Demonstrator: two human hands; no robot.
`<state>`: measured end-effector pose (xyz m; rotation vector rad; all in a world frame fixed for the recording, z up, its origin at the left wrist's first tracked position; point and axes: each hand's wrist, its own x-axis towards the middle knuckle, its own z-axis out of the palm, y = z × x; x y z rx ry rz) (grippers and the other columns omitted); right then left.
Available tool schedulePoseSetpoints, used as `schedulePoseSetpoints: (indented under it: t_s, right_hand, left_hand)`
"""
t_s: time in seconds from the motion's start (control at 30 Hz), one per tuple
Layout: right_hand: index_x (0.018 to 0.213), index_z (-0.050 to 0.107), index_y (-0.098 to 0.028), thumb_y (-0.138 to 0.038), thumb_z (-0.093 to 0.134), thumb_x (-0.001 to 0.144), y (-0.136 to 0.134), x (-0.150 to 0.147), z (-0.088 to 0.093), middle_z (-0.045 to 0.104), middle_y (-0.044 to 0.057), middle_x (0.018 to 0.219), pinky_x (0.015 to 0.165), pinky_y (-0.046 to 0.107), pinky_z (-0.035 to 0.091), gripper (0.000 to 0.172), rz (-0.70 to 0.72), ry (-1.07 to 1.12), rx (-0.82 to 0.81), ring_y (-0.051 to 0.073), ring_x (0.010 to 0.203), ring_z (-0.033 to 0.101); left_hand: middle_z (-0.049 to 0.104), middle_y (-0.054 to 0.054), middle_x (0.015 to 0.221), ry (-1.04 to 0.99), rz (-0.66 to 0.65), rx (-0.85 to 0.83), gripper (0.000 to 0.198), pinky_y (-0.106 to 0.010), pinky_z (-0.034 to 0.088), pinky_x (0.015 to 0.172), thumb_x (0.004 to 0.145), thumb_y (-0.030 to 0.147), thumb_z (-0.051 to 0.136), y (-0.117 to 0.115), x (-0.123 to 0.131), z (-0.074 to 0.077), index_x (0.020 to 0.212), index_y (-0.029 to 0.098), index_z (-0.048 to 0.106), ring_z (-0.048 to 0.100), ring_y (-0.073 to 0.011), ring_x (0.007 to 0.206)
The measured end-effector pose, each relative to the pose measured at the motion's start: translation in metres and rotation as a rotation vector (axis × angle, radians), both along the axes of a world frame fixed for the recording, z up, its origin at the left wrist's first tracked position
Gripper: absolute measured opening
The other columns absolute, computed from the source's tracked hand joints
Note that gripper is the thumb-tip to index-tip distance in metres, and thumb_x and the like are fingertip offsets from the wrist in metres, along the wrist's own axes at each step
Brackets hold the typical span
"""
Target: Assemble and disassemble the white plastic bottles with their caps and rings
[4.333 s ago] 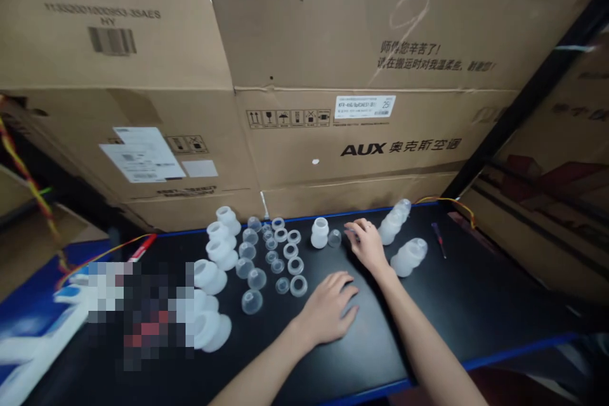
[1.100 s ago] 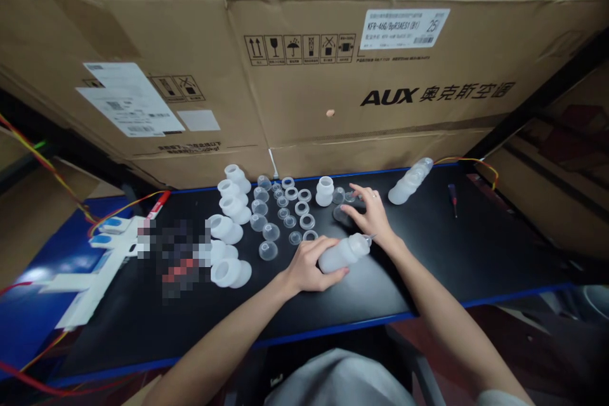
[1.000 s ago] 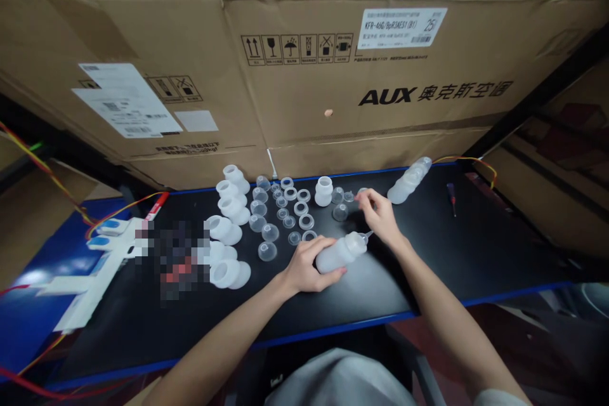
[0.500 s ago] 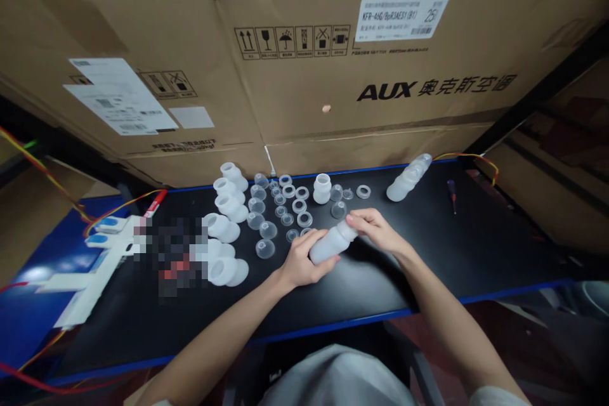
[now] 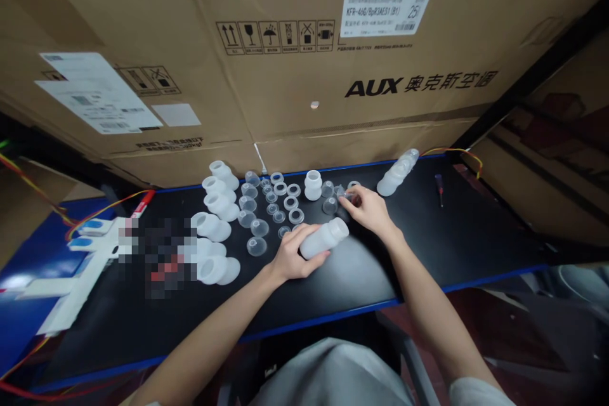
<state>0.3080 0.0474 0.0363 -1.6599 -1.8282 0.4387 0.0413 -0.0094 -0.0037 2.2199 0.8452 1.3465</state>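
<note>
My left hand (image 5: 295, 255) is wrapped around a frosted white baby bottle (image 5: 326, 238), tilted with its bare neck up and to the right. Past that neck, my right hand (image 5: 365, 208) pinches a small clear nipple (image 5: 340, 191) low over the table. The fingertips are slightly blurred. Just left of them lie two clear dome caps (image 5: 330, 205). A collar ring (image 5: 354, 184) shows partly behind the fingers. An upright bottle piece (image 5: 313, 184) stands behind the caps.
Rows of clear domes (image 5: 259, 228), small nipples (image 5: 273, 209) and rings (image 5: 295, 216) lie left of centre, with white bottles (image 5: 221, 206) beyond. An assembled bottle (image 5: 398, 172) and a screwdriver (image 5: 440, 190) lie right. A large cardboard box (image 5: 285, 89) backs the black table (image 5: 485, 235).
My right hand has left the bottle's neck and moved up and away to the nipple. My left hand keeps hold of the bottle. The whole view has shifted slightly.
</note>
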Motion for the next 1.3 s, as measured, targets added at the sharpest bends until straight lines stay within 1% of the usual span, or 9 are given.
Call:
schedulePoseSetpoints:
  t_s: [0.17, 0.33, 0.47, 0.57, 0.67, 0.83, 0.93, 1.17, 1.3]
  right_hand:
    - [0.121, 0.075, -0.025, -0.045, 0.07, 0.1, 0.003, 0.002, -0.006, 0.079, 0.004, 0.09, 0.066, 0.031, 0.039, 0.03, 0.001, -0.309, -0.188, 0.025, 0.085, 0.073]
    - [0.129, 0.069, -0.025, -0.037, 0.07, 0.1, 0.004, -0.002, -0.011, 0.077, 0.003, 0.086, 0.064, 0.03, 0.034, 0.032, -0.01, -0.325, -0.197, 0.025, 0.081, 0.071]
    - [0.108, 0.064, -0.023, -0.043, 0.064, 0.104, -0.002, 0.001, -0.003, 0.064, -0.001, 0.073, 0.063, 0.029, 0.035, 0.02, 0.09, -0.055, -0.043, 0.019, 0.067, 0.059]
    - [0.088, 0.058, -0.022, -0.061, 0.046, 0.111, -0.014, -0.003, 0.009, 0.058, -0.001, 0.072, 0.064, 0.029, 0.038, 0.047, 0.288, 0.235, 0.013, 0.016, 0.065, 0.051]
    - [0.094, 0.06, -0.022, -0.075, 0.051, 0.104, -0.029, -0.014, 0.017, 0.056, -0.002, 0.07, 0.062, 0.028, 0.039, 0.055, 0.528, 0.379, -0.083, 0.015, 0.063, 0.048]
    - [0.104, 0.069, -0.022, -0.062, 0.081, 0.092, -0.041, -0.026, 0.028, 0.06, -0.002, 0.074, 0.061, 0.028, 0.044, 0.044, 0.48, 0.429, -0.067, 0.015, 0.063, 0.051]
    - [0.119, 0.075, -0.022, -0.062, 0.078, 0.094, -0.04, -0.017, 0.035, 0.068, 0.006, 0.097, 0.075, 0.033, 0.054, 0.047, 0.572, 0.508, -0.034, 0.02, 0.082, 0.062]
    - [0.133, 0.077, -0.026, -0.07, 0.07, 0.097, -0.034, 0.003, 0.033, 0.067, 0.011, 0.113, 0.095, 0.047, 0.056, 0.057, 0.652, 0.509, 0.009, 0.028, 0.102, 0.062]
    - [0.136, 0.076, -0.029, -0.067, 0.068, 0.1, -0.037, -0.006, 0.032, 0.066, 0.012, 0.118, 0.096, 0.048, 0.056, 0.054, 0.686, 0.507, 0.029, 0.029, 0.106, 0.063]
  left_hand:
    - [0.078, -0.011, 0.105, -0.007, -0.021, 0.019, 0.049, -0.035, 0.061, 0.074, 0.088, 0.037, 0.082, -0.001, 0.001, 0.002, 0.131, 0.018, 0.069, 0.075, -0.0231, 0.086]
    - [0.079, -0.012, 0.106, 0.01, -0.028, 0.019, 0.05, -0.035, 0.062, 0.074, 0.089, 0.04, 0.08, -0.003, 0.002, 0.003, 0.131, 0.018, 0.069, 0.076, -0.0234, 0.085]
    - [0.079, -0.011, 0.106, 0.005, -0.004, 0.042, 0.05, -0.035, 0.062, 0.074, 0.088, 0.037, 0.081, -0.003, 0.002, 0.002, 0.133, 0.018, 0.068, 0.076, -0.0233, 0.086]
    - [0.078, -0.011, 0.105, -0.013, 0.041, 0.063, 0.05, -0.034, 0.063, 0.072, 0.088, 0.036, 0.081, -0.003, 0.004, 0.0, 0.133, 0.018, 0.067, 0.076, -0.0229, 0.085]
    - [0.079, -0.01, 0.103, -0.026, 0.085, 0.066, 0.047, -0.034, 0.064, 0.071, 0.088, 0.039, 0.081, -0.002, 0.005, 0.001, 0.128, 0.018, 0.069, 0.076, -0.0225, 0.082]
    - [0.08, -0.01, 0.1, -0.112, 0.092, -0.016, 0.043, -0.036, 0.063, 0.071, 0.086, 0.044, 0.082, -0.001, 0.003, 0.008, 0.119, 0.017, 0.074, 0.076, -0.0229, 0.08]
    - [0.078, -0.008, 0.085, -0.189, -0.058, -0.279, 0.043, -0.033, 0.058, 0.062, 0.087, 0.049, 0.08, -0.004, 0.005, 0.016, 0.112, 0.015, 0.076, 0.071, -0.0206, 0.066]
    - [0.075, -0.014, 0.075, -0.546, -0.629, -1.335, 0.06, -0.037, 0.057, 0.059, 0.086, 0.069, 0.067, -0.01, 0.011, 0.028, 0.094, 0.01, 0.072, 0.071, -0.0253, 0.053]
    - [0.072, -0.012, 0.07, -0.571, -0.815, -1.616, 0.066, -0.036, 0.054, 0.052, 0.084, 0.073, 0.059, -0.005, 0.007, 0.023, 0.099, 0.01, 0.073, 0.062, -0.0213, 0.046]
